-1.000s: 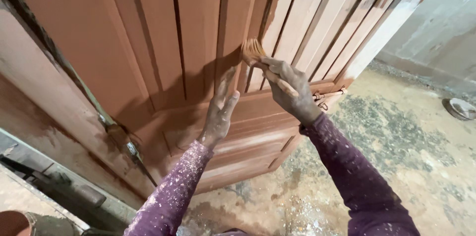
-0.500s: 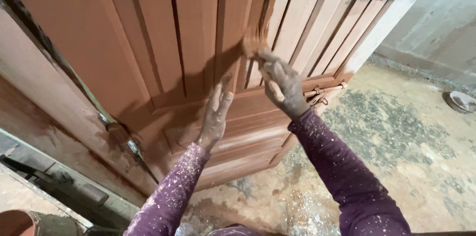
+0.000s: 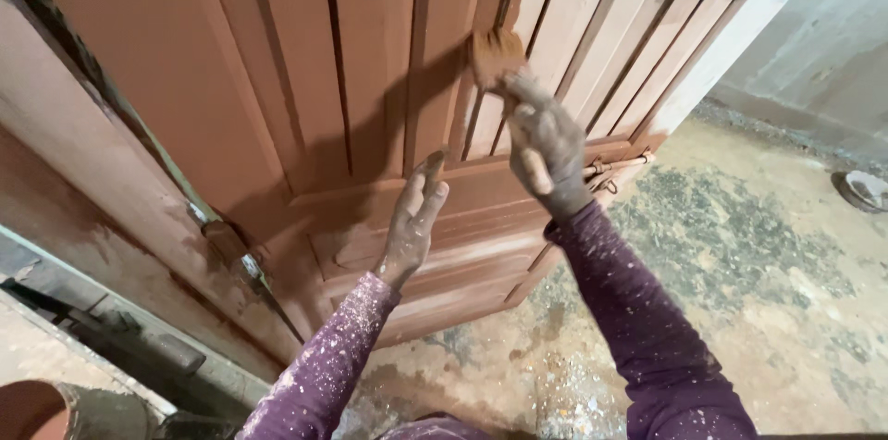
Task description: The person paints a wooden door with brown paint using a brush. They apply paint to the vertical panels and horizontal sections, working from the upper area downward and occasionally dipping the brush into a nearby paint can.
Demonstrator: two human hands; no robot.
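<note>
A large wooden door (image 3: 277, 79) with vertical slats leans in front of me, coated in reddish-brown paint, its far upper part still pale. My right hand (image 3: 544, 148) grips a paintbrush (image 3: 495, 53) whose bristles press on a slat near the middle of the door. My left hand (image 3: 413, 223) rests flat with fingers stretched on the door's cross rail, holding nothing. Both hands are smeared with paint, and both sleeves are purple with white specks.
A metal hinge or latch (image 3: 236, 255) sticks out at the door's left edge. The concrete floor (image 3: 740, 292) is stained and dusty. A small round dish (image 3: 868, 188) sits at the far right. A brown round container (image 3: 32, 410) shows at the bottom left corner.
My right hand has carried the brush upward along the slats. My left hand stays on the cross rail, shifted slightly.
</note>
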